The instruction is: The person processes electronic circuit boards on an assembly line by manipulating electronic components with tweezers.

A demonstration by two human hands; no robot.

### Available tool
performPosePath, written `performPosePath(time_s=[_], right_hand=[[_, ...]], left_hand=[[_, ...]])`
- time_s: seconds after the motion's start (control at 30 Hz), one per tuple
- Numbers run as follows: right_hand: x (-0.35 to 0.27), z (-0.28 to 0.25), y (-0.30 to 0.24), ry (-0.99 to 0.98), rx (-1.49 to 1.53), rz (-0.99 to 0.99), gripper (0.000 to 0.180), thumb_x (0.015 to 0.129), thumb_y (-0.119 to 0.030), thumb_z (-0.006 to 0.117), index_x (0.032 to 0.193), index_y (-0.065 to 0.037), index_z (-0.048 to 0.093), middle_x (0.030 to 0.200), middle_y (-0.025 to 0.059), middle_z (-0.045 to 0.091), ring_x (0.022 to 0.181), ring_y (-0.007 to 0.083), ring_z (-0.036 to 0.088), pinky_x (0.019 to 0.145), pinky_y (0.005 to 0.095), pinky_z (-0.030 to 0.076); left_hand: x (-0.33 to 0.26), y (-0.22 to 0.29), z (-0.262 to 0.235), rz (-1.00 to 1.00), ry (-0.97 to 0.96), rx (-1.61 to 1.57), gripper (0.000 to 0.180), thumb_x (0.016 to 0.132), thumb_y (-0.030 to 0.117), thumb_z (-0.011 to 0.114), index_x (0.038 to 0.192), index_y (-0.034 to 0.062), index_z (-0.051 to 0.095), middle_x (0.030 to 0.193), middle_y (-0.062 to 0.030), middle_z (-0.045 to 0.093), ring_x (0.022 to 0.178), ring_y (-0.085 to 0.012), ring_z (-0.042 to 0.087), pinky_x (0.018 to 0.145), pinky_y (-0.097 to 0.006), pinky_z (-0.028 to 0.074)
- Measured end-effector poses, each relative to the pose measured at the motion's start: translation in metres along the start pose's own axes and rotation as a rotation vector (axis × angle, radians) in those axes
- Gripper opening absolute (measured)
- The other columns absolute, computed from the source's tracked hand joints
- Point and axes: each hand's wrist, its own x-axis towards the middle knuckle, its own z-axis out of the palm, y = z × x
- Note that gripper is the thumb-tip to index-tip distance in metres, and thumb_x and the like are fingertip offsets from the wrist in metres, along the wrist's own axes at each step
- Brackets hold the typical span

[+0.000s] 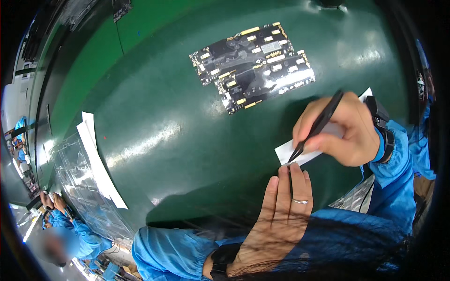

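A slim black pointed tool (322,122), which looks like tweezers, is gripped pen-fashion in my right hand (351,133). Its tip meets the near edge of a white paper strip (284,151), partly hidden beneath that hand. My left hand (286,206), with a ring on one finger, lies flat with its fingers outstretched. Those fingertips touch the strip's near edge beside the tool tip; whether anything small lies under them is hard to see. Beyond my hands, two black circuit boards (243,51) (265,84) lie side by side on the green mat (187,178).
At the left are folded white paper (101,161) and a clear plastic tray (77,173). A silvery bag (349,195) and a thin cable (362,175) lie near my right forearm. A person in blue (86,236) works at the lower left.
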Motion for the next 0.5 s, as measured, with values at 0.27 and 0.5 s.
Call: performPosePath(time_s=[0.27,0.5], right_hand=[[0.053,-0.046,0.009,0.245,0.079,0.112,0.018,0.099,-0.013,0.063,0.108,0.003,0.063,0.086,0.0050,0.067,0.075,0.0081,0.063,0.068,0.0222,0.052],[0.062,-0.046,0.017,0.235,0.083,0.148,0.020,0.099,-0.016,0.063,0.109,0.002,0.064,0.087,0.0033,0.066,0.074,0.0077,0.062,0.063,0.0211,0.051]], left_hand=[[0.054,-0.039,-0.015,-0.110,0.215,-0.110,0.076,0.083,0.051,0.066,0.136,-0.0020,0.053,0.135,-0.0198,0.050,0.127,-0.0354,0.050,0.111,-0.050,0.039],[0.076,-0.044,-0.002,-0.173,0.165,-0.044,0.086,0.077,0.056,0.071,0.137,-0.0021,0.052,0.137,-0.0182,0.047,0.130,-0.0379,0.046,0.111,-0.052,0.038]])
